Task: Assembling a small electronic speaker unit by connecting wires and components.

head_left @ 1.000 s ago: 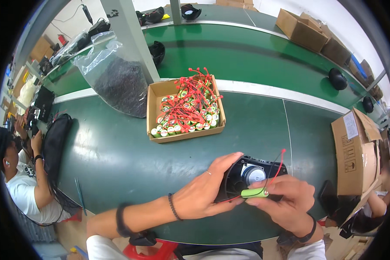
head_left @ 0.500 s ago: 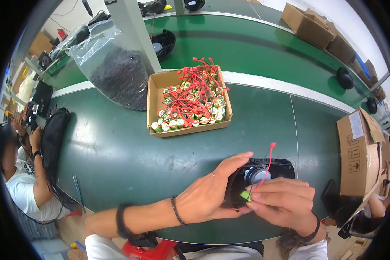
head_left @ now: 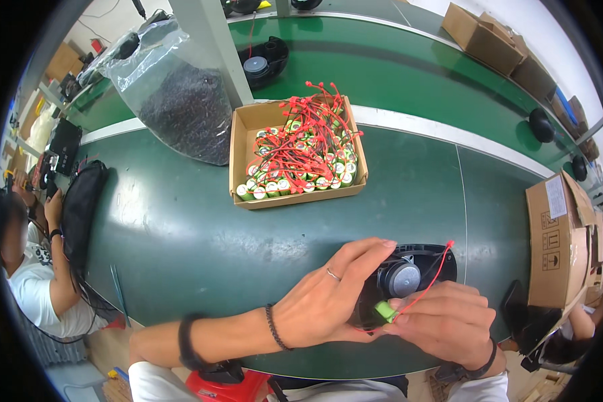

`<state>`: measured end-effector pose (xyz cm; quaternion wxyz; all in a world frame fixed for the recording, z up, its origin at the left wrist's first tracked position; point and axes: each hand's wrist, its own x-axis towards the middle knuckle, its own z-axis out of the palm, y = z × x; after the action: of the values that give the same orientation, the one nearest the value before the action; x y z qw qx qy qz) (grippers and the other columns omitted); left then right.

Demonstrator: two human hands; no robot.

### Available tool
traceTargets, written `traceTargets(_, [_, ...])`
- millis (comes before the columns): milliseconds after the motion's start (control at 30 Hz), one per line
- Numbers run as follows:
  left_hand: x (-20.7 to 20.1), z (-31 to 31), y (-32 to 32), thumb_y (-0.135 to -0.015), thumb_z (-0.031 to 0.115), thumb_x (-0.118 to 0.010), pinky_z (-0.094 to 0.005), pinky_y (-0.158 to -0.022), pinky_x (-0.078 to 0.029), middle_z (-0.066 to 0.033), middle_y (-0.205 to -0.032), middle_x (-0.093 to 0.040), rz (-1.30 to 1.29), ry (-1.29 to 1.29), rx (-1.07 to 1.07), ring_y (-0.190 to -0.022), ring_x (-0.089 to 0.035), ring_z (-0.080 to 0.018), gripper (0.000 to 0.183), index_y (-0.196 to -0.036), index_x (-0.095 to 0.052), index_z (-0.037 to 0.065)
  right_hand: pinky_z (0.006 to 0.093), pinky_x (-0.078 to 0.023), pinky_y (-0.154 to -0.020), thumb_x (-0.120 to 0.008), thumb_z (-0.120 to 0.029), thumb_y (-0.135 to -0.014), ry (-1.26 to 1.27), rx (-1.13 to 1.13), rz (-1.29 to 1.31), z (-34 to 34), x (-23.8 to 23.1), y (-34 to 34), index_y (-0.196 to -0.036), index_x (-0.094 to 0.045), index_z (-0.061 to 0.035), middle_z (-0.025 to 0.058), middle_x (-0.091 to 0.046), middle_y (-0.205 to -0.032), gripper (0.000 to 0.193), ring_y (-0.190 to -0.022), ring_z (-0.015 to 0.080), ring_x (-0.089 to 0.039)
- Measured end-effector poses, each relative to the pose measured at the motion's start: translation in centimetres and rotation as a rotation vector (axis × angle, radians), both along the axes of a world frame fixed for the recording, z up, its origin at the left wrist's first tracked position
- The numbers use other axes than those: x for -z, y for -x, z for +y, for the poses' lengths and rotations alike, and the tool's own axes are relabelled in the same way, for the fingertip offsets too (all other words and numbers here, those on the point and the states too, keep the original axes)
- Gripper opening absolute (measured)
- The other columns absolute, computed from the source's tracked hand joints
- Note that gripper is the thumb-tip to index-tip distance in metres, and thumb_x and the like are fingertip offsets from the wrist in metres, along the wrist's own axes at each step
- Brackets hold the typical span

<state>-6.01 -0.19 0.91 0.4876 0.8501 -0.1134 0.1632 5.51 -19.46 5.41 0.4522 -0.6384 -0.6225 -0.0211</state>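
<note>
A black plastic speaker housing with a round grey speaker set in it lies at the near right of the table. My left hand grips the housing's left side, thumb low and fingers along the far edge. In my right hand, thumb and fingers pinch a green battery cell over the housing's near part. Its red lead arcs up past the speaker to a small red connector. Fingers hide part of the cell and the housing's near side.
An open cardboard box of green cells with red and black leads stands mid-table. Behind it are a grey post, a bag of dark material and a green belt. A carton stands right; a co-worker sits left.
The green cell has tilted and shows more between my right fingers. Its red lead has swung right and lower, uncovering the speaker. My left hand keeps its grip, and the view has shifted slightly.
</note>
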Motion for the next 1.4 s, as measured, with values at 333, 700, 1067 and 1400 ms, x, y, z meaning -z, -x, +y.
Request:
traceTargets(333, [0.2,0.1,-0.2,-0.064,0.014,-0.092,-0.0446,-0.091,-0.056,-0.0273,-0.142,-0.041,-0.046,-0.025,-0.022,-0.117,-0.057,-0.0442,0.112,-0.152,-0.026,-0.002,0.0293,-0.057,-0.063,-0.092,-0.010,-0.066,0.055,0.036,-0.152,0.3,-0.9,0.6,-0.096,-0.074,-0.0083,0.0058,-0.074,-0.092,0.035,-0.079,0.0227,-0.074])
traceTargets(700, [0.4,0.1,-0.2,-0.065,0.013,-0.092,-0.0446,-0.091,-0.056,-0.0291,-0.142,-0.043,-0.002,-0.010,-0.031,-0.118,-0.057,-0.0451,0.111,-0.151,-0.023,-0.003,0.0343,-0.046,-0.074,-0.085,-0.017,-0.064,0.267,0.059,-0.330,-0.5,-1.8,-0.3,-0.105,-0.077,-0.0170,-0.0008,-0.062,-0.102,0.042,-0.090,0.0193,-0.058])
traceTargets(1067, [0.4,0.5,-0.6,-0.075,0.010,-0.085,-0.0436,-0.112,-0.040,-0.0255,-0.149,-0.037,0.114,0.201,0.079,-0.133,-0.046,-0.0400,0.108,-0.157,-0.016,0.002,0.0320,-0.047,-0.073,-0.082,-0.010,-0.068,0.149,0.032,-0.254,-0.8,1.0,-1.4,-0.116,-0.075,-0.0145,-0.0005,-0.061,-0.094,0.049,-0.084,0.0191,-0.061])
traceTargets(1400, [0.2,0.6,-0.4,-0.092,0.032,-0.065,-0.0455,-0.120,-0.026,-0.0273,-0.160,-0.023,0.279,0.559,0.214,-0.146,-0.033,-0.0332,0.093,-0.158,-0.007,0.002,0.0358,-0.052,-0.070,-0.072,0.000,-0.076,0.118,0.028,-0.076,-1.0,2.1,-0.9,-0.116,-0.060,-0.0011,0.0087,-0.069,-0.097,0.042,-0.082,0.0229,-0.067])
